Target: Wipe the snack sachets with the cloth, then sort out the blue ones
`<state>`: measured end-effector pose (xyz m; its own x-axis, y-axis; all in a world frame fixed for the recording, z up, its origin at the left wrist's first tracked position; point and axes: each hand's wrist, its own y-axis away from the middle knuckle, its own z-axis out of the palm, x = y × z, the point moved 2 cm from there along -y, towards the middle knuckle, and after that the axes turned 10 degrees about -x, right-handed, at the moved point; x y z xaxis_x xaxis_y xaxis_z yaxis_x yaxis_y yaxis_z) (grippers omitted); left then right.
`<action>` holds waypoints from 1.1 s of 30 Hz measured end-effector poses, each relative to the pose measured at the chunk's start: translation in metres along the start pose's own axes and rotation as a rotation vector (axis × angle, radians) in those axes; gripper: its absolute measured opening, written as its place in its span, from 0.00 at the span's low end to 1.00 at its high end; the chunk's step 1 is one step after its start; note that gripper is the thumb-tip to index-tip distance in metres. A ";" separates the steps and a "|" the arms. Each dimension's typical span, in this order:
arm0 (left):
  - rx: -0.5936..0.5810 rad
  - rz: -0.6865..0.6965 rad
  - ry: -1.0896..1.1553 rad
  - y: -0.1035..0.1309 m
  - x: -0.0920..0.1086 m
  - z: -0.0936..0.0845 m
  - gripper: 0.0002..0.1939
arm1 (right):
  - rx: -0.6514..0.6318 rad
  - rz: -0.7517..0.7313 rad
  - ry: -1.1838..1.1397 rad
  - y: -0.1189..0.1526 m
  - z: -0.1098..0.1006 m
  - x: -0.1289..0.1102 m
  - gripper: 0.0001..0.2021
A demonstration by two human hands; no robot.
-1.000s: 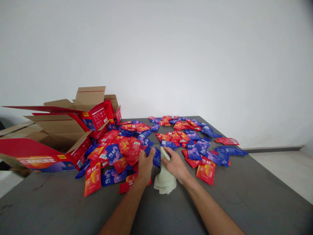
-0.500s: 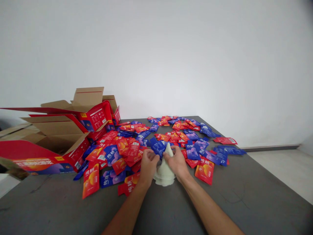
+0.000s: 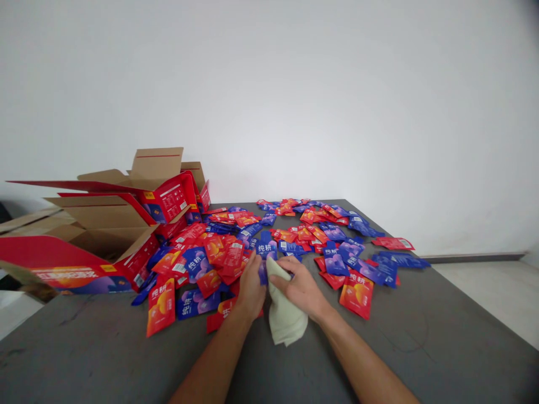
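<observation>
My left hand (image 3: 251,286) is closed on the lower part of a blue pouch (image 3: 266,247) with white lettering, its printed face turned toward me. Part of the pouch is hidden behind the fingers and the cloth. A pale green cloth (image 3: 288,320) is gripped by my right hand (image 3: 301,285), thumb on top, and its loose end hangs down over the table. The cloth's upper tip is close against the pouch, between both hands; whether they touch I cannot tell. A red pouch (image 3: 220,314) lies partly covered by my left forearm.
Red and blue pouches (image 3: 196,264) lie heaped on the dark table (image 3: 404,336), left of my hands. Others spread toward the back and right, such as a red pouch (image 3: 356,294). Open red cardboard boxes (image 3: 96,269) stand along the left. A white wall (image 3: 269,101) rises behind.
My left hand has taken up a blue pouch, which now stands face-on. My right hand has lifted the cloth off its bunched position, and its loose end swings down toward me.
</observation>
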<state>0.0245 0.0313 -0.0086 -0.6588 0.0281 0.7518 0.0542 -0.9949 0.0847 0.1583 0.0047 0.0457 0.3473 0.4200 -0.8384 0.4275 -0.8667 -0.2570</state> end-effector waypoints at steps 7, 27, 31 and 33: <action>-0.086 -0.069 0.051 0.008 0.009 0.013 0.13 | 0.109 -0.215 0.241 0.001 0.014 0.014 0.18; -0.112 0.139 -0.267 0.013 0.024 0.015 0.08 | -0.045 -0.304 0.407 0.000 0.011 0.016 0.25; -0.068 0.380 -0.738 0.015 0.043 0.011 0.17 | 0.172 -0.073 0.520 -0.002 -0.018 0.031 0.24; 0.027 0.535 -1.007 0.013 0.054 0.003 0.20 | 0.233 0.029 0.619 -0.002 -0.032 0.041 0.23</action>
<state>-0.0082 0.0202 0.0345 0.3541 -0.3221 0.8780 0.1714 -0.9006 -0.3995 0.1979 0.0327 0.0270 0.8015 0.4120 -0.4335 0.2426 -0.8865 -0.3940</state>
